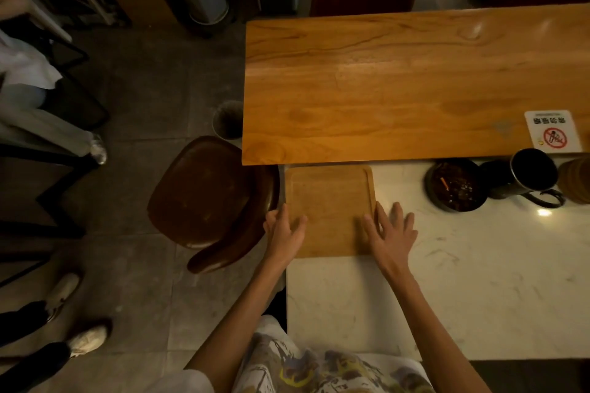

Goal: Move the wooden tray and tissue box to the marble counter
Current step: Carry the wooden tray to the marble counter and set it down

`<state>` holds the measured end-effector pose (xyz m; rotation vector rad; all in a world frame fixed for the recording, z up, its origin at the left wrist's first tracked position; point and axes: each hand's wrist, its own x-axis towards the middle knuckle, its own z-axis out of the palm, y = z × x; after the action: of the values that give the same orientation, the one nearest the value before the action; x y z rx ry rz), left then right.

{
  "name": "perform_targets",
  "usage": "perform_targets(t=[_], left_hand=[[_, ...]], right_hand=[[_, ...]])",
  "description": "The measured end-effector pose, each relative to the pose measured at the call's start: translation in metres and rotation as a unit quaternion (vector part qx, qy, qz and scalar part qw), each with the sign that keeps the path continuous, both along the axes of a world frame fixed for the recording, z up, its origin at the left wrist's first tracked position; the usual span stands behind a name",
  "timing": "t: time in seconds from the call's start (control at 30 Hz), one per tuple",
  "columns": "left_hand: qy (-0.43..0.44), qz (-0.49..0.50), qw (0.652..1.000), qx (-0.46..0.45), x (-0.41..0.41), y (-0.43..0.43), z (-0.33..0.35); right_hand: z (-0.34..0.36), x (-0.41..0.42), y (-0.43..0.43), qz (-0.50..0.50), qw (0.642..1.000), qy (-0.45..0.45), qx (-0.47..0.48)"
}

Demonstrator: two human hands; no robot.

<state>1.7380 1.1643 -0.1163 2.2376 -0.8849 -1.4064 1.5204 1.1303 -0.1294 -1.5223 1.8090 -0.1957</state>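
My left hand and right hand rest with fingers spread flat on the wooden tray lying at the marble worktop's ten o'clock corner.

This looks like a café or small restaurant after hours, dimly lit. A long polished wooden table anchors the room, with brown leather chairs tucked at its near left corner and far side. On the table's right end sits a no-smoking sign. Just in front of the table, a marble counter carries a used ashtray and a dark metal mug. Left of the table, other people's legs and shoes wait on grey floor tiles
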Motion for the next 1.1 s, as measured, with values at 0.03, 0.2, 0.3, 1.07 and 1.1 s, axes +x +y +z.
perform_targets(t=[0.03, 0.2, 0.3, 1.07, 1.1], left_hand=[[-0.022, -0.026, 0.999, -0.002, 0.0, 0.003, 0.0], [0.002, -0.062, 0.996, -0.062, 0.003, 0.023, -0.006], [-0.001, -0.114, 0.99, -0.084, -0.001, 0.035, -0.006], [-0.081, -0.264, 0.959, -0.06, 0.002, 0.048, -0.023], [-0.085, -0.265, 0.958, -0.061, 0.002, 0.048, -0.023]], right_hand=[[-0.004, -0.001, 0.003, 0.032, 0.999, 0.021, 0.0], [-0.017, -0.018, 0.02, 0.15, 0.985, 0.084, -0.003], [-0.015, -0.031, 0.026, 0.233, 0.966, 0.11, -0.013], [-0.02, -0.04, 0.027, 0.287, 0.949, 0.13, -0.028], [-0.02, -0.04, 0.027, 0.287, 0.949, 0.131, -0.029]])
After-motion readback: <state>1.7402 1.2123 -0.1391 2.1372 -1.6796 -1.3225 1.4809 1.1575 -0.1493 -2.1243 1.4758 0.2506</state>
